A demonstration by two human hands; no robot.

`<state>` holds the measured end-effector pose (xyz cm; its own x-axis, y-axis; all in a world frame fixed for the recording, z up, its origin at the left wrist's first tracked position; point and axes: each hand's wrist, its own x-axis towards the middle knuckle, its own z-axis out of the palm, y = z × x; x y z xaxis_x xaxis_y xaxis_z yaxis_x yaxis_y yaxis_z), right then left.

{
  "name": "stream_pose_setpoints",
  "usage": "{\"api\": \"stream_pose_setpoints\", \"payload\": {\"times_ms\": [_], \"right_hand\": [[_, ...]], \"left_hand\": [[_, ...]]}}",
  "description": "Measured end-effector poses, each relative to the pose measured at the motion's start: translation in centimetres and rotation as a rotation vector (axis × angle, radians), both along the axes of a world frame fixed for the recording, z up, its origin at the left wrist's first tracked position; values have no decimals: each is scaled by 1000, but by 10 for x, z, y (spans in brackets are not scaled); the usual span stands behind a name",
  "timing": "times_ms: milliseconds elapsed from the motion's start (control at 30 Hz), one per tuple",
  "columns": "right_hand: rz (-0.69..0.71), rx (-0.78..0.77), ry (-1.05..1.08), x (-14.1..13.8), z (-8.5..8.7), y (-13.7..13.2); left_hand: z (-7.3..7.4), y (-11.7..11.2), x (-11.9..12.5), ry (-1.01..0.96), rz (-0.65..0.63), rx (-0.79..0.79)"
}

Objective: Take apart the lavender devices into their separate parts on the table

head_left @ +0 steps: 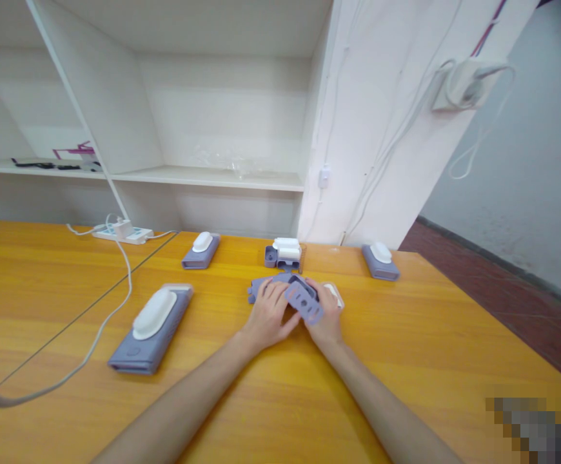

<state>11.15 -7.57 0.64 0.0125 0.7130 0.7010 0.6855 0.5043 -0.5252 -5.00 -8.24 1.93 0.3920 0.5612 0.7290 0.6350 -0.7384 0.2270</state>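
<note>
A purple-grey plastic piece with slots and a round hole in its face is tilted up between my two hands. My left hand has its fingertips and thumb at the piece's left and lower edges. Around its right side closes my right hand, whose fingertips are partly hidden. Just behind my left fingers lies a flat purple-grey part with notched edges. A white rounded part shows beyond my right hand.
Behind my hands stands a purple-grey holder with white rolls. Purple-grey cases with white oval tops lie at near left, back left and right. A power strip and a white cable occupy the left side.
</note>
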Motion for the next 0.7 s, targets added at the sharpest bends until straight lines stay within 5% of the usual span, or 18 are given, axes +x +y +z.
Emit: {"api": "stream_pose_setpoints", "payload": {"times_ms": [200,533,700], "right_hand": [[-13,5,-127,-2,-4,2],[-31,52,-299,-17,12,-18],[-146,18,-267,-12,1,-7]], "left_hand": [[-6,9,-2,-5,-17,43],[-12,13,-2,-90,-95,81],[-16,8,1,-236,-133,152]]}}
